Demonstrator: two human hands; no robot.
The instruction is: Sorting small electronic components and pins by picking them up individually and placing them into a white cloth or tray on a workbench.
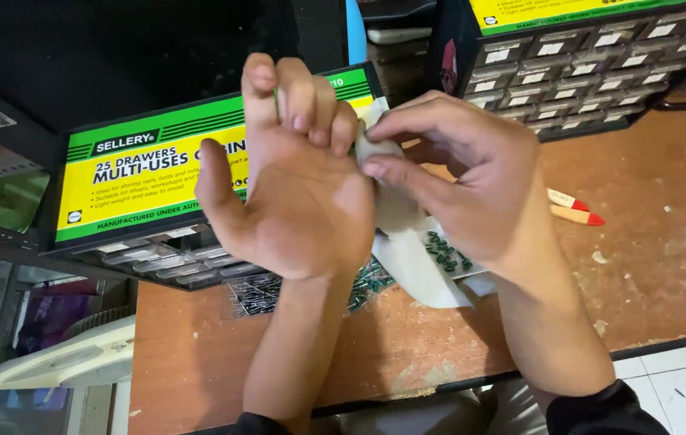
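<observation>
My left hand (291, 173) is raised palm up in front of me, its fingers curled over the edge of a small white paper or packet (379, 149). From the right, my right hand (460, 173) pinches that same white piece between thumb and forefinger. Below the hands, a white sheet (415, 270) lies on the brown wooden table (649, 266) with several small dark green components (446, 251) on it. A clear bag of thin wire-leaded parts (258, 294) sits beside it, partly hidden by my left forearm.
A black small-parts drawer cabinet with a green and yellow label (141, 193) stands at the left; a second one (569, 56) stands at the back right. Two red-tipped wooden pieces (573, 208) lie on the table at right. A white fan base (69, 362) sits below the left edge.
</observation>
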